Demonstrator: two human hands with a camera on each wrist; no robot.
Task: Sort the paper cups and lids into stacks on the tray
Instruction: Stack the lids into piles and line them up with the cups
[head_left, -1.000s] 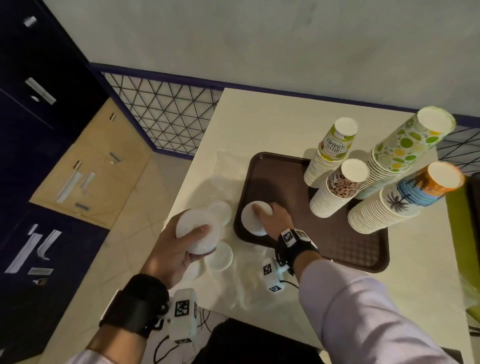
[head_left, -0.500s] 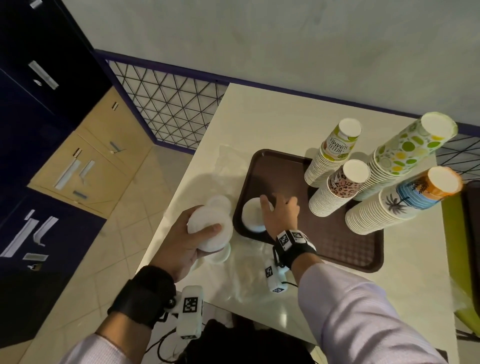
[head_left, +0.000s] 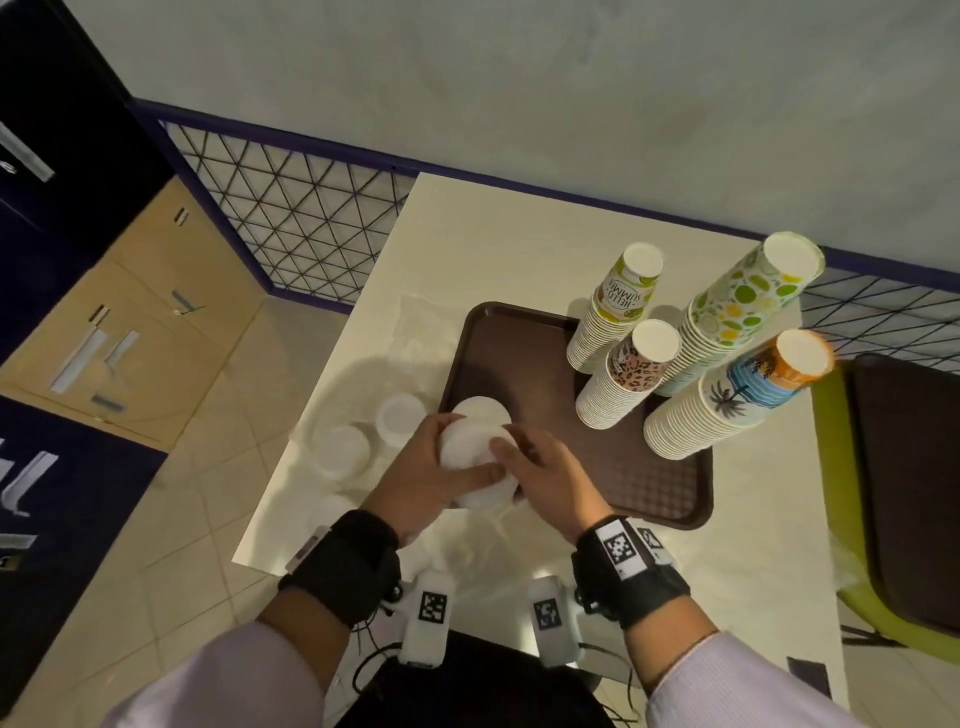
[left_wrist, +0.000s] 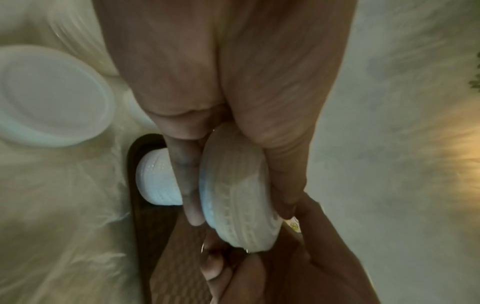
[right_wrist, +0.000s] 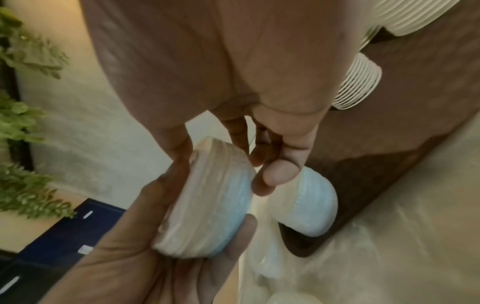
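- Since a second ago: left hand (head_left: 426, 467) carried its bundle of lids (head_left: 475, 462) from over the counter (head_left: 498, 244) to the tray's (head_left: 670, 467) near-left edge; right hand (head_left: 550, 480) left the lid stack on the tray (head_left: 483, 410) and came back to meet it.
- Left hand grasps the bundle, thumb across the top and fingers (left_wrist: 191, 197) underneath, so the nested lids stay squared up.
- Right hand: fingertips (right_wrist: 278, 174) touch the bundle's far side, loosely curled, not yet clamped; looks like a handover or steadying.
- Bundle held off the surface, just beside the stack on the tray; probably goes on top of it.
- Two loose lid piles (head_left: 371, 431) sit on the counter left of the tray, unsorted.
- Four cup stacks (head_left: 691, 358) stand on the tray's far-right part, leaving the left side free for lids.
- Risk: lids slip apart if the grip changes mid-air.
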